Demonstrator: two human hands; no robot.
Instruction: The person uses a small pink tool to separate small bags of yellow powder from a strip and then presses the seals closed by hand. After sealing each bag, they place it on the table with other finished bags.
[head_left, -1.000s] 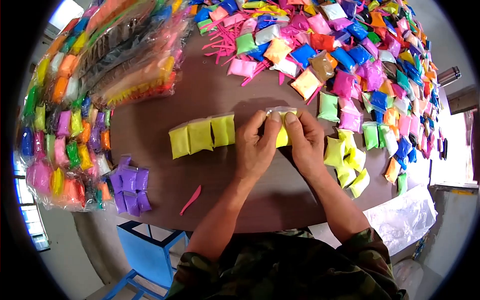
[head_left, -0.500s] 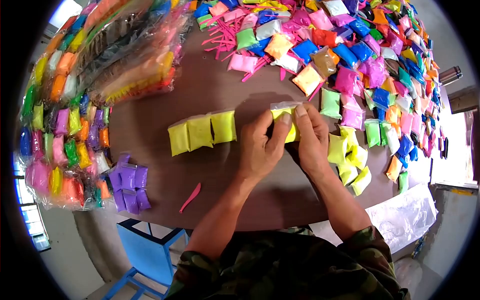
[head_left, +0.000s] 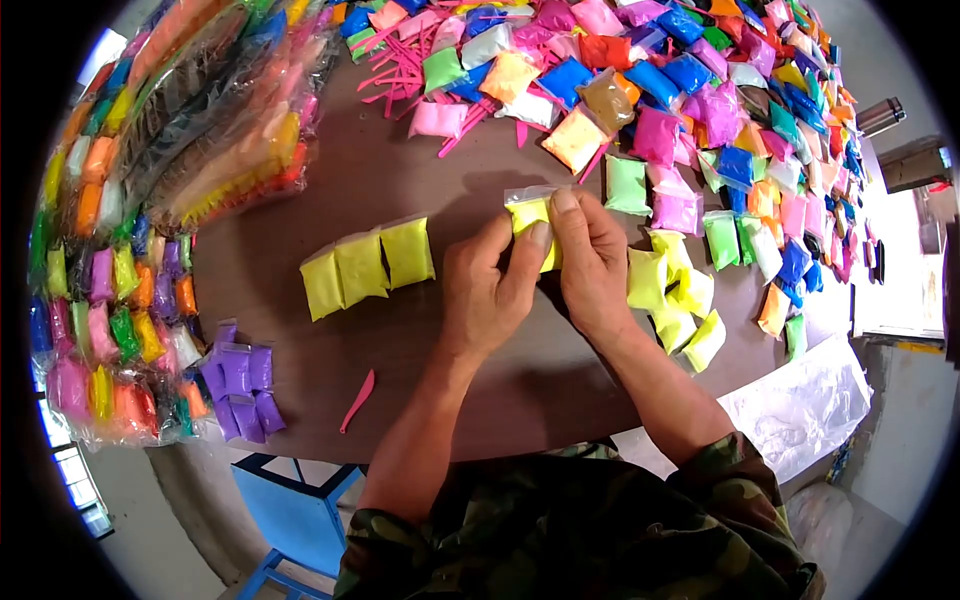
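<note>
Between my two hands is a small yellow packet [head_left: 530,215] with a clear top strip, held above the brown table. My left hand [head_left: 495,280] pinches its lower left part with thumb and fingers. On its right side, my right hand [head_left: 592,255] grips it, thumb over the front. Three yellow packets [head_left: 362,268] lie in a row left of my left hand. Several more yellow packets [head_left: 675,300] are heaped just right of my right hand. The lower part of the held packet is hidden by my fingers.
Purple packets [head_left: 240,385] and a pink plastic tool [head_left: 358,400] lie near the front edge of the table [head_left: 400,340]. Large clear bags of coloured packets [head_left: 110,330] fill the left. Loose packets [head_left: 655,135] and pink tools [head_left: 400,62] cover the far right. A blue chair [head_left: 295,515] stands below.
The view has shifted, so the table items appear further left. My hands still hold the yellow packet, and more of its upper front shows.
</note>
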